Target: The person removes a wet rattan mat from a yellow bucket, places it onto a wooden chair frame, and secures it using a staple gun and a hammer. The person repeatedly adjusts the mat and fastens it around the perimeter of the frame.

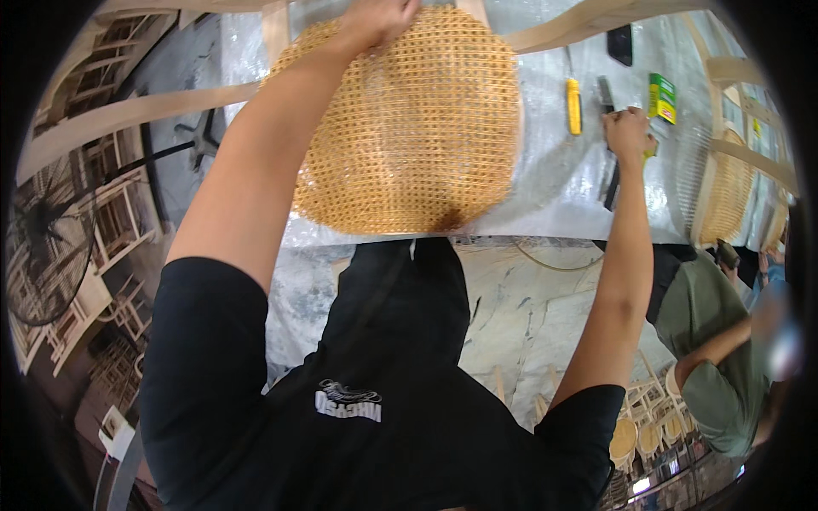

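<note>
Head view has the round woven cane panel point(409, 128) at its upper middle, lying on a plastic-covered table point(545, 192) between pale curved wooden parts point(141, 117). The weave looks complete and already spread across the seat shape; whether its rim is fixed or trimmed cannot be told, and a dark brown patch marks its near edge. Over the far edge, the left hand point(375, 23) has curled fingers, though whether they pinch anything is hidden. Off to the right, the right hand point(628, 134) bends its fingers over a long dark tool point(611, 187); how firmly they close is unclear. Nearby lie a yellow-handled tool point(574, 108) and a green-and-yellow box point(662, 98).
</note>
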